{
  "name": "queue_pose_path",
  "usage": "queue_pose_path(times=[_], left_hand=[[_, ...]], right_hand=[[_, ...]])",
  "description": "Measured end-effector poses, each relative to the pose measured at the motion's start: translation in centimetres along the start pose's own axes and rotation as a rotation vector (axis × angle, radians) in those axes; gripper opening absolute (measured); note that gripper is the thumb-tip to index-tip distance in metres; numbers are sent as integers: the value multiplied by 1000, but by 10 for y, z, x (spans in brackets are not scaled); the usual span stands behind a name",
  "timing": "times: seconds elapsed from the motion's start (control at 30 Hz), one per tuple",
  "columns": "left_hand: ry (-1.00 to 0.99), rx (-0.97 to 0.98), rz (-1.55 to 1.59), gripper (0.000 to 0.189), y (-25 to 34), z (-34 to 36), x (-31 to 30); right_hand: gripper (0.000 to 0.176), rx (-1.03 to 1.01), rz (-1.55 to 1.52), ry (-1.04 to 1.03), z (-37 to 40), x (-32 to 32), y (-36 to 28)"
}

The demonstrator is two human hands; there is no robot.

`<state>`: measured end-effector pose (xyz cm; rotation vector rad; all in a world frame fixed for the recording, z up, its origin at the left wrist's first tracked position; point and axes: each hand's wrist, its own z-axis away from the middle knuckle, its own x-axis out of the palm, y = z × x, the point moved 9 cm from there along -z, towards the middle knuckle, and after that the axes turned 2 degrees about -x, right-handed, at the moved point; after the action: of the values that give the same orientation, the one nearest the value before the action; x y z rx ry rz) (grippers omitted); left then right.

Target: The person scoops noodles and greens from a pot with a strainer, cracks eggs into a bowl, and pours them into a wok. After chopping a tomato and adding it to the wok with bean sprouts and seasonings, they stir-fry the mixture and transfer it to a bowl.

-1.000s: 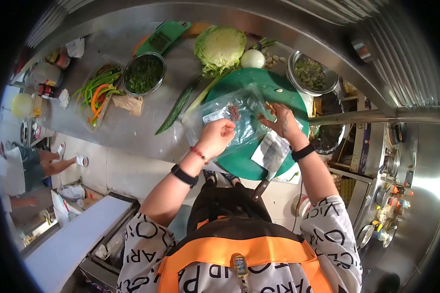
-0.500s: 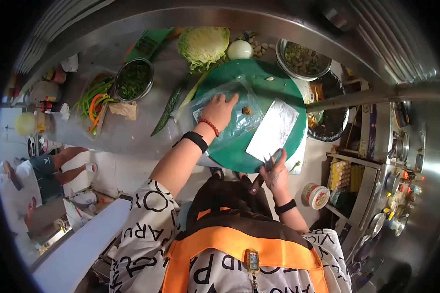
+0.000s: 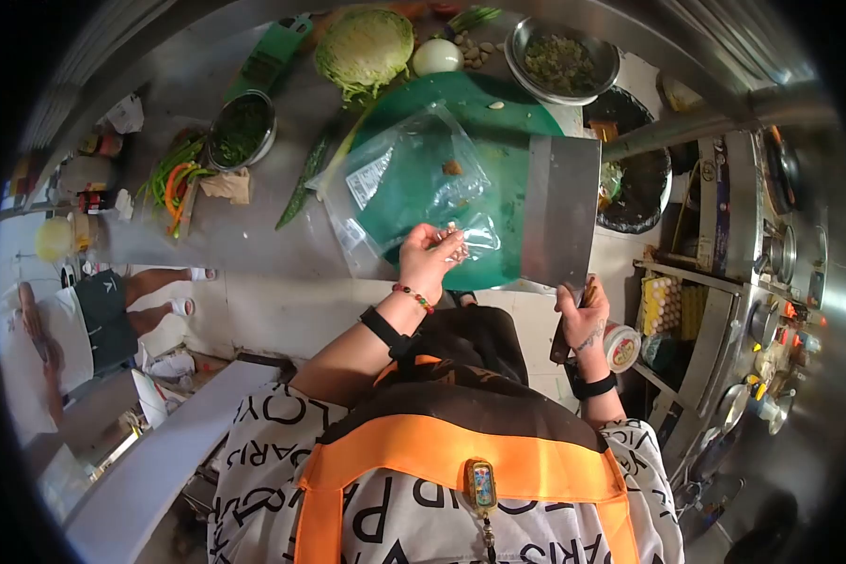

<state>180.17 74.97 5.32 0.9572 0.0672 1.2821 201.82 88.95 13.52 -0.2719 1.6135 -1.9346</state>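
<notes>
My left hand (image 3: 427, 263) is closed in a pinch on the near edge of a clear plastic bag (image 3: 414, 150) with a white label. The bag lies spread over a round green cutting board (image 3: 512, 263), and a small brown lump (image 3: 452, 168) shows at it. In my right hand (image 3: 585, 321) is the handle of a cleaver (image 3: 562, 209), fingers wrapped round it. Its broad blade extends flat over the board's right side. A small pale clove (image 3: 495, 105) sits near the board's far edge.
Behind the board are a cut cabbage (image 3: 365, 49), a white onion (image 3: 438, 57) and a steel bowl (image 3: 562, 61) of chopped greens. Leftward lie a bowl of herbs (image 3: 242, 132), peppers (image 3: 175, 188) and a bitter gourd (image 3: 303, 186). A lined bin (image 3: 634, 193) stands right. Another person (image 3: 75, 315) is at left.
My left hand has drawn back toward me and now pinches the bag's near edge. My right hand has moved right with the cleaver, whose blade has turned and darkened from bright white.
</notes>
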Motion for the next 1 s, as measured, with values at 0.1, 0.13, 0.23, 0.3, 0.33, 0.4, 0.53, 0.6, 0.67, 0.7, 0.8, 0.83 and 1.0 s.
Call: queue_pose_path(times=[0.1, 0.13, 0.23, 0.3, 0.33, 0.4, 0.53, 0.6, 0.67, 0.7, 0.8, 0.83, 1.0], left_hand=[[42, 42, -341, 18, -33, 1, 2], [54, 48, -408, 16, -41, 0, 2], [39, 87, -500, 16, -67, -10, -6], [63, 116, -556, 17, -53, -3, 3], [81, 139, -616, 19, -47, 0, 5], [75, 161, -626, 19, -49, -3, 5], [-29, 243, -940, 11, -63, -19, 8], [-28, 320, -1033, 9, -57, -13, 18], [-30, 404, -1121, 9, -52, -10, 27], [-35, 373, -1087, 10, -56, -12, 26], [-68, 402, -1163, 12, -58, -2, 36], [-94, 459, -1276, 13, -57, 8, 43], [-217, -8, -485, 10, -71, 11, 2]], right_hand=[[14, -31, 100, 28, 9, 3, 3], [13, -131, 267, 16, 10, 6, -4], [13, -436, 575, 18, 12, 25, -15], [15, -531, 636, -6, 11, 38, -19], [13, -474, 645, -35, 10, 42, -15], [13, -470, 654, -39, 9, 46, -8], [18, -480, 707, -11, 6, 51, -2], [18, -459, 720, 2, 5, 54, -2], [20, -393, 756, 43, 0, 55, -1], [20, -393, 759, 44, -4, 60, -1], [17, -476, 700, 105, -20, 70, -11], [17, -472, 698, 107, -21, 69, -15], [22, -354, 341, 156, -34, 21, -4]])
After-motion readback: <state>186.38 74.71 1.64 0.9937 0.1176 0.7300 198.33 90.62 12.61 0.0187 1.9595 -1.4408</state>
